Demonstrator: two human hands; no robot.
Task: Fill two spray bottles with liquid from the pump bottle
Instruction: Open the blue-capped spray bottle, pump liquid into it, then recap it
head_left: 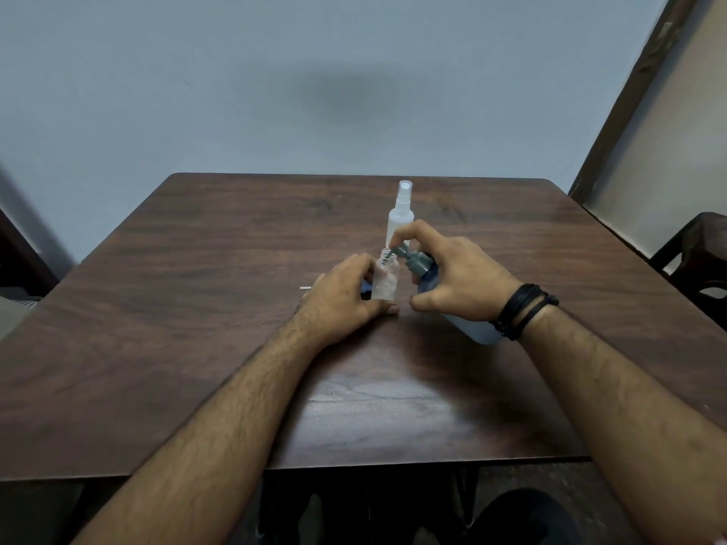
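My right hand [452, 277] wraps the tilted pump bottle [440, 293], one finger on its grey pump head [409, 258], so the spout meets the open neck beside it. My left hand [346, 297] grips the small uncapped spray bottle [385, 278], bracing it upright on the worktop [196, 308] against the push of pumping; clear liquid appears to sit in its lower part. Just behind stands the second spray bottle [400, 214], its sprayer on, kept near for its turn or already done; I cannot tell which. A black corded band [519, 310] circles my right wrist.
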